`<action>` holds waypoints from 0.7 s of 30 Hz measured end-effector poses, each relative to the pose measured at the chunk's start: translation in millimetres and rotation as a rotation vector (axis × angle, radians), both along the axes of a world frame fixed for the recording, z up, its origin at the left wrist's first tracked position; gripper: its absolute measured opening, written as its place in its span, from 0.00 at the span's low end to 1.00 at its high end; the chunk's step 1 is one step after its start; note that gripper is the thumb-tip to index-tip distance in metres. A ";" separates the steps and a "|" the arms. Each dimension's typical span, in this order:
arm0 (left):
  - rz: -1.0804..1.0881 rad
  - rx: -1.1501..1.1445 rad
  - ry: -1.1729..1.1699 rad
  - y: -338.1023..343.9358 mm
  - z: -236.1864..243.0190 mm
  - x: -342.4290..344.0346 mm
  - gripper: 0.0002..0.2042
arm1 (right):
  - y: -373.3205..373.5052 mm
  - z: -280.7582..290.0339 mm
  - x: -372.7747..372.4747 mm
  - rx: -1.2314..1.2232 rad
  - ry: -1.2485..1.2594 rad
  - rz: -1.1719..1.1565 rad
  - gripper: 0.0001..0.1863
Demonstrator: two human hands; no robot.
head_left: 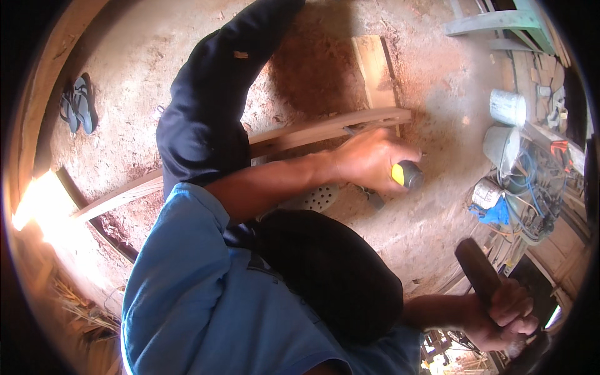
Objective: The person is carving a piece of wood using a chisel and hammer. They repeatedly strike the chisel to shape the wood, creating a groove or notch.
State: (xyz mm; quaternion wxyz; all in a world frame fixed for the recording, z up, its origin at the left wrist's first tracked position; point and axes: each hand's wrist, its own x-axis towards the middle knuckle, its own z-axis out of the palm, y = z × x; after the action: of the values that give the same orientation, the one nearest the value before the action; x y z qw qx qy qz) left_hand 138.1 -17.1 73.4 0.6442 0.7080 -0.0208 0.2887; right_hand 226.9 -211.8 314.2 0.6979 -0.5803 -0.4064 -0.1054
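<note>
My left hand (375, 156) is closed around a chisel with a yellow and black handle (409, 175); its butt end points up toward me and my fingers hide the blade. The hand is over the right end of a long wooden beam (312, 134), which has a slot cut near that end. A small dark metal piece (350, 130) shows on the beam beside my fingers. Held away at the lower right, my right hand (503, 315) grips a thick, dark, club-like mallet (478, 265). Its lower end fades into the dim picture rim.
The beam rests across a shorter timber (375, 69), with my dark-trousered leg (200, 125) across it. A grey holed clog (315, 199) shows below my forearm. Sandals (80, 105) lie far left. Buckets (502, 145), blue hoses (528, 169) and clutter line the right. A pale-green frame (500, 25) stands top right.
</note>
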 end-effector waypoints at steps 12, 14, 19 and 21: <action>-0.042 -0.052 0.103 10.3 -1.8 -4.8 0.12 | -7.8 2.5 15.0 -0.923 0.068 0.013 0.05; -0.055 -0.053 0.129 7.9 -4.6 -5.0 0.12 | 12.8 42.5 10.3 -0.402 0.084 0.222 0.09; -0.068 -0.055 0.150 11.3 -14.5 -6.0 0.10 | 74.6 -54.0 -20.8 -0.741 -0.134 -0.073 0.17; -0.085 0.004 0.176 13.8 -16.5 -6.1 0.10 | 69.5 -118.7 -33.9 -1.570 -0.174 -0.070 0.22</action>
State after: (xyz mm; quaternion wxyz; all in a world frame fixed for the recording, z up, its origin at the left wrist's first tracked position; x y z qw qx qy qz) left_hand 132.0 -3.3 56.8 0.6536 0.7305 0.0050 0.1977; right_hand 193.0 -142.3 195.5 0.0462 -0.9054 -0.3963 0.1453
